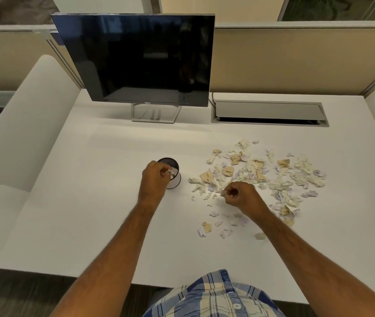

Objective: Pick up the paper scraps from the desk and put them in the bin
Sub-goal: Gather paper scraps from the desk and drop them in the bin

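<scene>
Two hands work at once. The left hand [153,177] holds a scrap [172,172] over the bin [174,179], its fingers pinching it, likely so it drops inside. The right hand [242,194] pinches another scrap [223,192] beside the pile [262,175] on the tabletop [90,202], close to the bin.

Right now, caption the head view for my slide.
Left hand drops paper scrap into mesh bin; right hand pinches another.

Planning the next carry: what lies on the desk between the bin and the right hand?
Head view: crumpled scraps at the pile's near-left edge lie between bin and right hand; next to the bin, bare desk.
</scene>
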`<state>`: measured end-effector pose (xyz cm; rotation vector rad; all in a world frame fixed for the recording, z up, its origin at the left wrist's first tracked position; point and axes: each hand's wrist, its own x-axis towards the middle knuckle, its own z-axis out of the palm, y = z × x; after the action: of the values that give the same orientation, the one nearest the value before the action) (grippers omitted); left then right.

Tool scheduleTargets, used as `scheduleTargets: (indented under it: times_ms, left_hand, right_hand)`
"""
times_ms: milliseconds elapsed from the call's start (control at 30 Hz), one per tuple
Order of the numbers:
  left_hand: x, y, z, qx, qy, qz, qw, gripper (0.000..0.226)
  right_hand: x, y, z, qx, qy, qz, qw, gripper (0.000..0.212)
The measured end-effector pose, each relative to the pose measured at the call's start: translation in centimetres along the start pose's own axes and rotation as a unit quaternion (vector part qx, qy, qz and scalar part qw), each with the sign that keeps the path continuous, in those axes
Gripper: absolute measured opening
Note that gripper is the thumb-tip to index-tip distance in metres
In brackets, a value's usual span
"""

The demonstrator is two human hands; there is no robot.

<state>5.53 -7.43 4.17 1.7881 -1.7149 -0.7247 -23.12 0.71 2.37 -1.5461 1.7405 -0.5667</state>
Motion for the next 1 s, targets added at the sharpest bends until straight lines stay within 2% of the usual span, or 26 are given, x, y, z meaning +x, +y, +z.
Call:
scheduleTargets:
  times_ms: [167,600,800,1000]
  left_hand:
    - [2.1,-0.6,-0.6,-0.008,-0.032,-0.033,0.999,0.025]
    - [1.3,-1.7,-2.0,-0.148,0.060,-0.097,0.982,0.021]
    - [0.1,-3.2,-2.5,-0.167,0.070,-0.136,0.974,0.013]
    - [-0.7,-4.2,-3.0,-0.168,0.072,-0.150,0.972,0.015]
  right_hand:
    - [0.5,-1.6,0.0,0.051,0.005,-0.002,0.999,0.004]
    - [4.5,-8.8,0.9,0.177,-0.003,-0.056,0.983,0.008]
    - [8.2,-12.7,3.2,0.141,-0.039,-0.106,0.983,0.005]
    - [10.1,-13.9,6.1,0.093,-0.097,-0.118,0.984,0.015]
